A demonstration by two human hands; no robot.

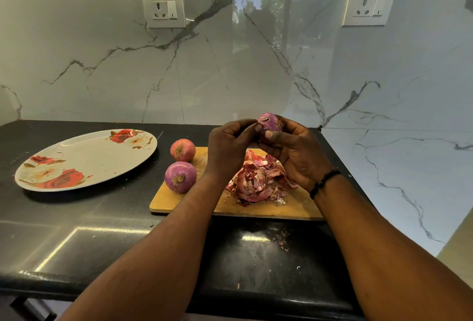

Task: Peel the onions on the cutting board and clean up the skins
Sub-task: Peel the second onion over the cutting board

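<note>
Two bare forearms reach up from the bottom edge of the frame over a glossy black stone counter point(76, 238), its polished face throwing back streaks of light and dotted with a few flecks of skin at lower centre right. Right of centre the right hand point(294, 151), a dark beaded band point(323, 183) on its wrist, cups a small purple onion point(268, 121) in curled fingers, thumb pressed against its smooth, shiny side. The left hand point(227, 146) meets it from the left, fingers bent, fingertips pinching at the onion's edge. Beneath both hands lies a rectangular wooden cutting board point(256, 209) with rounded corners, carrying a loose, crumpled heap of papery pink and red skins point(256, 179). Two more round onions rest at the board's left end: a purple peeled one point(180, 177) nearer the camera, root tuft facing out, and a paler, reddish-brown one point(182, 150) just behind it. At centre left an oval plate point(87, 159), cream with red rose prints, sits on the counter well apart from the board. Behind rises a glossy white marble-patterned wall with grey veins, bearing a white socket point(163, 9) at upper left and another white socket point(368, 6) at upper right.
</note>
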